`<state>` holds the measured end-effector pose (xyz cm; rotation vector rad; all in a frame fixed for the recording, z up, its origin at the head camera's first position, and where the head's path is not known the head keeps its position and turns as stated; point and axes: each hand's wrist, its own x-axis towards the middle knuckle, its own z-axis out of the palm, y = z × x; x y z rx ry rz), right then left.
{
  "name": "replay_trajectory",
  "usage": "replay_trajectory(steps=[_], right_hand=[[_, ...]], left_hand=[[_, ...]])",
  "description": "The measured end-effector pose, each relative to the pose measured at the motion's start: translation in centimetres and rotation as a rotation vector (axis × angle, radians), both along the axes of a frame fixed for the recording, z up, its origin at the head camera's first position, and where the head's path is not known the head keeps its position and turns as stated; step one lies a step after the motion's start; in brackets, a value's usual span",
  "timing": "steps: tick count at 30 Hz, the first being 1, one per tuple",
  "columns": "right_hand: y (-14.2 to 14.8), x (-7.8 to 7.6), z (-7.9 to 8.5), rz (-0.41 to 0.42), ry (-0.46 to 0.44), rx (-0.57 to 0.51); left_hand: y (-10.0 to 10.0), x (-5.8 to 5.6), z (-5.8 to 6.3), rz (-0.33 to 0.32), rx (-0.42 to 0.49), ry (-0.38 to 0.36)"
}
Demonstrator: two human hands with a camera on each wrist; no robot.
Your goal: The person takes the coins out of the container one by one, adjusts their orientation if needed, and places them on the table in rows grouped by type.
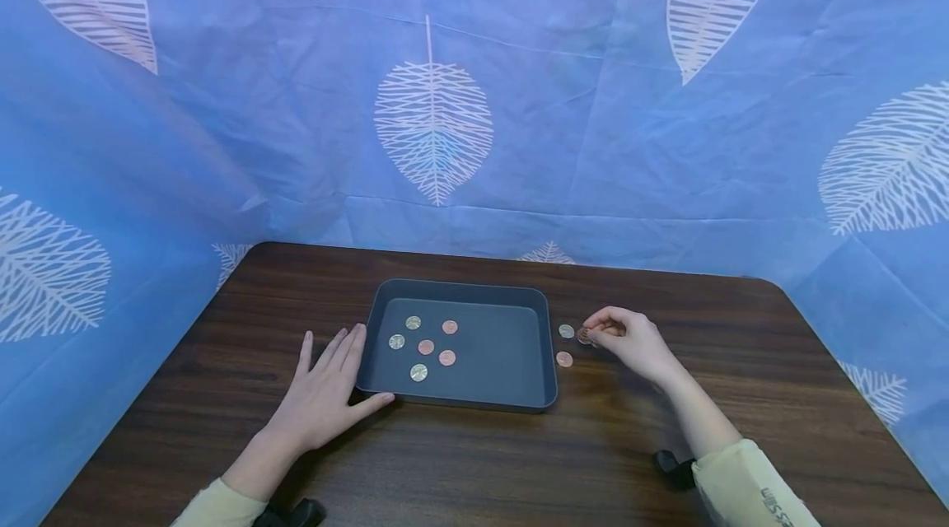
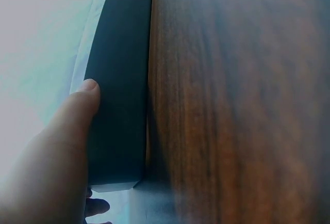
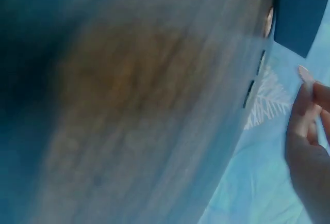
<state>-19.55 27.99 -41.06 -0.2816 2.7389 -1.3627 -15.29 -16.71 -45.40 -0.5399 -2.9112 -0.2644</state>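
Note:
A dark grey tray [image 1: 511,346] lies on the table with three copper-coloured coins [image 1: 447,357] and three paler, silvery coins [image 1: 418,372] flat on its left half. My left hand [image 1: 319,395] rests against the tray's front left corner, fingers straight along the left side and thumb [image 2: 88,92] on the front wall. Right of the tray, my right hand [image 1: 626,338] pinches a copper-coloured coin [image 3: 304,73] between thumb and fingertips, raised off the table in the right wrist view. Beside that hand lie a silvery coin [image 1: 567,331] and another copper-coloured coin [image 1: 564,359].
The dark wooden table [image 1: 474,469] has rounded back corners. A blue cloth [image 1: 556,140] with white leaf prints hangs behind it and along both sides. In the right wrist view, two coins [image 3: 248,94] on the table show nearly edge-on.

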Motion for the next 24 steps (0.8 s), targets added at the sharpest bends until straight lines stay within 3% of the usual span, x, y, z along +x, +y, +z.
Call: replay_trajectory(steps=[12,24], right_hand=[[1.1,0.2,-0.9,0.072,-0.093,0.074],[1.3,0.0,-1.5,0.09,-0.098,0.105]], left_hand=[[0.0,-0.1,0.1,0.002,-0.002,-0.01],[-0.1,-0.1,0.1,-0.001,0.003,-0.018]])
